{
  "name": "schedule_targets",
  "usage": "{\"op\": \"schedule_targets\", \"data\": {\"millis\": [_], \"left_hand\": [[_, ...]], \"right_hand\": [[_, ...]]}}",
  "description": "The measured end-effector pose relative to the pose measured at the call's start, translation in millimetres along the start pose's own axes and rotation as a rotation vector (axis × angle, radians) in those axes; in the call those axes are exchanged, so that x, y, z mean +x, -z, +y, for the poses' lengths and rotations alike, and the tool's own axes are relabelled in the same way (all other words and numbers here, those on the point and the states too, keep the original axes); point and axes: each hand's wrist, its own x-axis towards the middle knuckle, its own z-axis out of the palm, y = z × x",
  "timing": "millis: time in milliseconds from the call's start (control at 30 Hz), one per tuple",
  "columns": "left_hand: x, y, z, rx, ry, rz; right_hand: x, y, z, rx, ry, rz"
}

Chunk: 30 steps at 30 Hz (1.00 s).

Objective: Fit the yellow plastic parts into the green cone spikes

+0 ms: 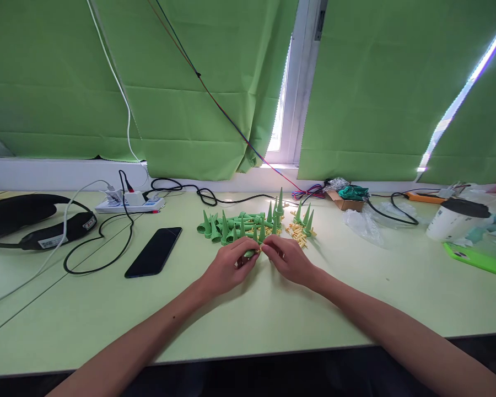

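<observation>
Two bare hands meet low over the pale table (248,325), near the middle. The left hand (230,264) is curled shut around a small green piece (250,254). The right hand (291,261) has its thumb and finger pinched on a tiny yellow bit (258,250), right beside the green piece. It is too small to tell if the two bits touch.

Take the hands as the middle of a clock, with 12 o'clock pointing away from the person. A heap of green parts (231,223) lies at 11 o'clock, with some pointy ones standing up. Loose yellow parts (296,235) lie at 2 o'clock, with a few green spikes (308,223) upright by them. A dark phone (154,252) lies at 9 o'clock, and a white cup (455,221) with a black lid stands at 3 o'clock, well apart.

The tiny yellow bit could slip if the pinch is too loose, and it might get lost among the others. Too hard a push could bend or snap it. The knuckles are close to the heap, so a bump could knock over the tall spikes, which look easy to tip.
</observation>
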Motion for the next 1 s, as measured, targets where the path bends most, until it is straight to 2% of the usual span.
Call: {"op": "schedule_targets", "data": {"millis": [167, 800, 1000], "left_hand": [[3.6, 2.7, 3.1, 0.010, 0.034, 0.055], [-0.3, 0.7, -0.5, -0.009, 0.025, -0.014], [2.6, 2.4, 2.6, -0.023, 0.017, 0.024]], "right_hand": [[-0.3, 1.5, 2.1, 0.065, 0.021, -0.016], [1.6, 1.3, 5.3, 0.035, 0.013, -0.049], [1.2, 1.5, 4.0, 0.033, -0.011, -0.030]]}}
